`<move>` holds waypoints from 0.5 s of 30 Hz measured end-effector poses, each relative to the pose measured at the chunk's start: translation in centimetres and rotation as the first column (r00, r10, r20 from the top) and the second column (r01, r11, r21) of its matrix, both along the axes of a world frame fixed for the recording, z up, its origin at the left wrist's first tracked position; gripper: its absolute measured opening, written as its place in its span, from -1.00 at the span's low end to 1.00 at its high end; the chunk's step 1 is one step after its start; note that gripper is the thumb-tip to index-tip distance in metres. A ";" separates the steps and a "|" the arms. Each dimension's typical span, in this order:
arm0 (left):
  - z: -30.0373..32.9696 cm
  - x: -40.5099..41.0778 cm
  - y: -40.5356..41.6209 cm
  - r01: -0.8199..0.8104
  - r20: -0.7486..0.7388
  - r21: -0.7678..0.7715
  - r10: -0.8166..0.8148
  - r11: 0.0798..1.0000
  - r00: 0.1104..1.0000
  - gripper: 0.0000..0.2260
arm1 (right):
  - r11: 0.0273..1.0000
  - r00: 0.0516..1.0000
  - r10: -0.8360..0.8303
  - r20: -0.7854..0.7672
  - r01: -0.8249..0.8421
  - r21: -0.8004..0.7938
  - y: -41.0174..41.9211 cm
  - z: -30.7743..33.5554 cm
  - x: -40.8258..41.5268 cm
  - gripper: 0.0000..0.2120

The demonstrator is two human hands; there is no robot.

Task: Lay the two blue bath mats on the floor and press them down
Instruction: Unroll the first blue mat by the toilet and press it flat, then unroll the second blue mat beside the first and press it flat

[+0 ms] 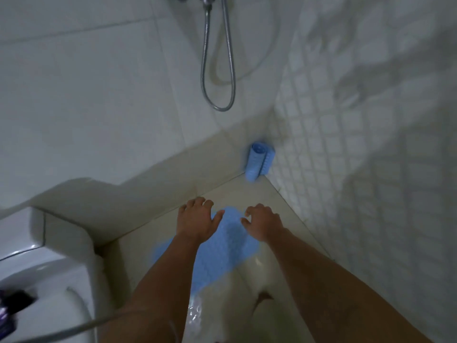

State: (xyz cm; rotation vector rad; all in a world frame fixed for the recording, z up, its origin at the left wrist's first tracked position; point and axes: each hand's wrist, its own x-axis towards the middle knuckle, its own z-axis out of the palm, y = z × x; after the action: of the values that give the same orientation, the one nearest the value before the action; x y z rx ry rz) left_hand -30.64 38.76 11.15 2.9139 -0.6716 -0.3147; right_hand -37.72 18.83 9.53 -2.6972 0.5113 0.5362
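- Mat, head view: one blue mat lies unrolled on the floor, running from the centre of the frame down toward 7 o'clock; the arms cover part of it, and the picture is blurred, so its edges are soft.
- Second mat: rolled up, standing on end in the corner where the two walls meet, at about 1 o'clock from the flat one and well apart from it.
- Left hand: over the far left corner of the flat mat, fingers spread wide, holding nothing. Whether the palm bears on the mat or hangs just above it I cannot tell.
- Right hand: over the far right corner, fingers loosely curled and apart, nothing gripped; contact is likewise unclear.
- Surroundings: a shower hose hangs on the tiled wall at 12 o'clock; a toilet sits at 8 o'clock; the floor at 6 o'clock looks wet.
- Progress, as I judge it: roughly halfway. The first mat is laid and seems to be at the pressing step. Left to do: finish pressing it along its length, fetch the roll from the corner, unroll it on the floor, and press that one down too.
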 end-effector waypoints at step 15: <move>-9.9 10.6 -24.2 0.152 -0.207 0.044 -0.140 0.987 0.968 -0.27 | 0.955 0.965 -0.254 -0.064 0.261 0.140 -23.0 -10.8 11.0 -0.54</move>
State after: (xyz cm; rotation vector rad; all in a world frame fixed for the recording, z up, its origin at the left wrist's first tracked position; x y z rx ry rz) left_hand -20.07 14.53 1.28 2.8377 -0.8579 -0.6505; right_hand -26.76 -4.12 -1.24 -2.4339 0.7898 0.5394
